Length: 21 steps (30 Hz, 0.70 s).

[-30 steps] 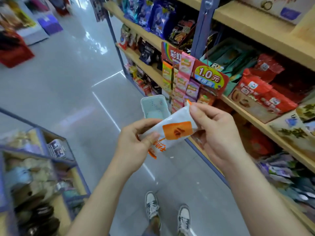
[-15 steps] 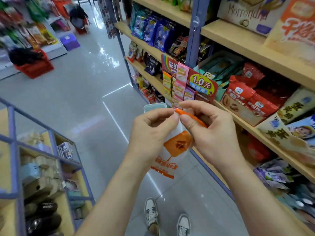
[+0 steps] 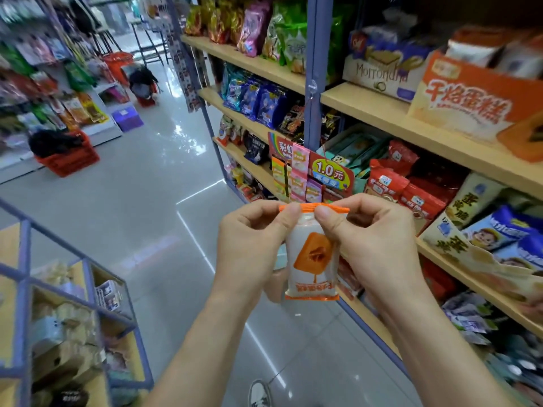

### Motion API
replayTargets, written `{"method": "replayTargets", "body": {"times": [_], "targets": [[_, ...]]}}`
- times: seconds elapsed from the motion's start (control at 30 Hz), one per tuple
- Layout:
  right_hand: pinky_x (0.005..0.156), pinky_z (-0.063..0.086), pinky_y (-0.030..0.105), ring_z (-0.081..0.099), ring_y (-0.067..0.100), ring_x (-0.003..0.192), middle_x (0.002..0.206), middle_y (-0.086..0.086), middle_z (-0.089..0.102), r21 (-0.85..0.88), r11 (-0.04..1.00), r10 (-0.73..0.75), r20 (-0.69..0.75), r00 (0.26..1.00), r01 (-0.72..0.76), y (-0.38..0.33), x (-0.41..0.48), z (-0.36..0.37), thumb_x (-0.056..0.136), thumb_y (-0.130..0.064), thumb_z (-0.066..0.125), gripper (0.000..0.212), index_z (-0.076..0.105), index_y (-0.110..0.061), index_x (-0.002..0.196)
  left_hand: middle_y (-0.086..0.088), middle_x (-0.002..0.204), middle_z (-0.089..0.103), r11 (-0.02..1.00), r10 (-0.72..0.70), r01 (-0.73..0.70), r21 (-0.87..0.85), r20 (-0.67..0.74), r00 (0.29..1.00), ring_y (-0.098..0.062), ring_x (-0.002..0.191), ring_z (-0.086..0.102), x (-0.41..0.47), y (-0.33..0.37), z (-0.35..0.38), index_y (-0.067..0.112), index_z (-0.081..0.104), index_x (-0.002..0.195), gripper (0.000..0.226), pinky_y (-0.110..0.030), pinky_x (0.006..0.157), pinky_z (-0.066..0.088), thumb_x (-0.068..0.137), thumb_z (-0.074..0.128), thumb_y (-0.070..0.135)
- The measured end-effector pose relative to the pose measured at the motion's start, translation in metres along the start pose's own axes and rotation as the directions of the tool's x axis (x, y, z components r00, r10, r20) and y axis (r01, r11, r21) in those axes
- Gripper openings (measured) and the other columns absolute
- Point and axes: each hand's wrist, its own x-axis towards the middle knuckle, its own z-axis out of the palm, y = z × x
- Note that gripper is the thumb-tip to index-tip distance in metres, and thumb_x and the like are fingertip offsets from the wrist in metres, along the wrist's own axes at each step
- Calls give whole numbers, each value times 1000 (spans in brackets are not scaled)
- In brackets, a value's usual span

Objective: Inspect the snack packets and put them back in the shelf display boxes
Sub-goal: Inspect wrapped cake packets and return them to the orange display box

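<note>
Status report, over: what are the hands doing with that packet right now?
Left hand and right hand pinch top seal of snack packet. Packet upright, off the shelf. Nothing blocking the way back.

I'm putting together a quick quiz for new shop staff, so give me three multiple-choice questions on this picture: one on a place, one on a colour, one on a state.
1. Where is the snack packet relative to the left hand and right hand?
A left of both; B between them; C right of both.
2. What colour is the packet's top seal?
A blue; B green; C orange.
3. What is the left hand doing?
A pinching the packet's top edge; B hanging open; C lying flat under the packet.

Answers:
1 B, the two hands flank it, one on each side.
2 C, an orange strip runs along the top, showing between and beside the thumbs.
3 A, its thumb and curled fingers nip the seal.
</note>
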Motion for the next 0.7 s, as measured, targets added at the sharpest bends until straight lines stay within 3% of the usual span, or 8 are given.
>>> {"method": "replayTargets", "body": {"times": [0.1, 0.2, 0.27, 0.37, 0.47, 0.53, 0.6, 0.7], "targets": [[59, 55, 26, 70, 12, 66, 69, -1, 73, 31, 999, -19, 55, 998, 18, -9, -4, -7, 82, -20, 75, 7, 75, -18, 75, -2, 69, 73, 997, 77, -76, 20, -75, 994, -22, 69, 67, -3, 10, -1, 25, 77, 66, 8, -48, 73, 60, 72, 79, 21], [62, 56, 24, 71, 13, 70, 73, -1, 75, 56, 996, -83, 140, 987, 76, -17, -9, -15, 86, -20, 69, 11, 77, -23, 79, 2, 64, 71, 993, 118, -119, -3, -152, 981, -17, 64, 66, -5, 18, 2, 28, 76, 63, 21, -39, 64, 59, 77, 74, 12], [61, 55, 22, 70, 10, 68, 72, -3, 75, 54, 987, -156, 119, 980, 151, -20, -12, -18, 85, -18, 69, 15, 77, -27, 75, 5, 64, 71, 989, 149, -149, 13, -171, 974, -13, 63, 67, -8, 20, 5, 32, 76, 63, 23, -31, 61, 57, 77, 75, 13], [58, 54, 19, 69, 6, 66, 70, -9, 74, 24, 972, -236, 54, 970, 236, -21, -15, -19, 84, -13, 71, 22, 74, -32, 73, 10, 66, 70, 976, 219, -217, 29, -173, 960, -7, 64, 65, -14, 23, 10, 35, 75, 66, 11, -24, 62, 55, 72, 74, 26], [58, 53, 18, 69, 5, 67, 69, -13, 73, -12, 962, -272, 12, 962, 272, -20, -17, -21, 83, -12, 73, 27, 72, -37, 72, 13, 77, 69, 951, 302, -292, 100, -105, 947, -1, 73, 63, -19, 23, 11, 29, 71, 78, 15, -16, 66, 51, 78, 76, 15], [59, 54, 21, 69, 6, 68, 70, -14, 73, -13, 963, -271, -32, 962, 270, -18, -20, -20, 82, -13, 75, 26, 72, -37, 73, 11, 94, 63, 829, 489, -437, 348, -73, 869, -4, 88, 61, -23, 21, 11, 25, 68, 92, 21, -17, 75, 49, 80, 77, 11], [63, 57, 25, 71, 8, 71, 72, -13, 74, 11, 962, -272, -85, 958, 274, -17, -23, -18, 81, -13, 76, 23, 74, -35, 76, 4, 100, 59, 616, 655, -550, 564, 23, 756, -11, 93, 58, -28, 18, 14, 18, 73, 96, 15, -20, 81, 47, 82, 75, 19], [68, 55, 21, 72, 7, 76, 77, -10, 75, 85, 956, -271, -122, 955, 282, -21, -27, -18, 81, -9, 75, 14, 77, -23, 83, -1, 110, 65, 509, 687, -599, 618, 127, 716, -17, 103, 60, -39, 12, 23, 12, 74, 108, 26, -17, 94, 43, 89, 64, 27]]}}
